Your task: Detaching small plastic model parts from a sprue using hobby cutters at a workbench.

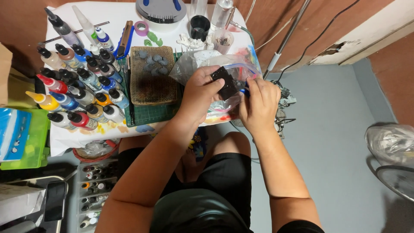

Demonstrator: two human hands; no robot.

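Hands at table edge: my left hand (199, 92) has fingers clamped on a black textured piece (225, 83), lifted clear over the clear plastic bag (202, 60); my right hand (258, 101) pinches the bag's rim, steadying it. Paint bottles (77, 86) stand grouped left, within reach.

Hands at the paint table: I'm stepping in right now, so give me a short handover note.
Left hand grips a small black textured piece over the clear plastic bag.
Right hand pinches at the bag's edge beside that piece.
Paint bottles stand at the table's left; grey parts lie on the brown pad atop the green cutting mat.
Done: piece is in hand.
Left: whether it is going into or coming out of the bag cannot be told.
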